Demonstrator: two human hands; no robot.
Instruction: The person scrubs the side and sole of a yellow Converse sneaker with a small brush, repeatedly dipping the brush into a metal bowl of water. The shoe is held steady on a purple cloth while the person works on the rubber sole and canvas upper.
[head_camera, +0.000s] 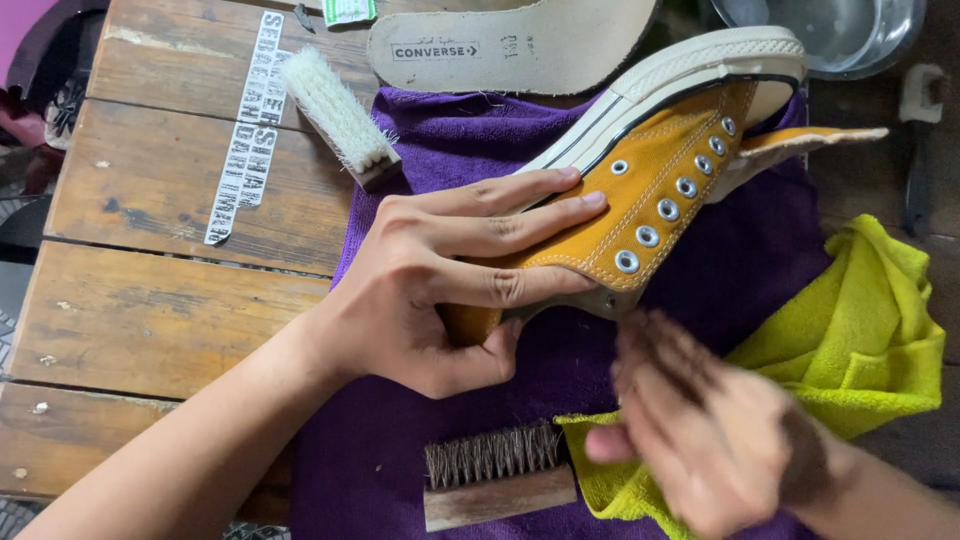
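Gripping the mustard shoe (650, 190) above the purple towel (760, 260), the left hand (440, 280) clamps its side; the right hand (700, 430), blurred, fingers loosely spread, hovers over the yellow cloth (870, 340) beside a brush (495, 475).

So yeah, both my arms are totally bare here, no sleeves showing anywhere up to the edge of the shot, and no watch, bracelet or gloves either. My left hand (430, 290) has no rings that I can see, the fingers (530, 215) are long and slim with short, plain, unpainted nails. My right hand (700, 430) is mostly a motion blur, so I can't really make out the nails or any detail on that one.
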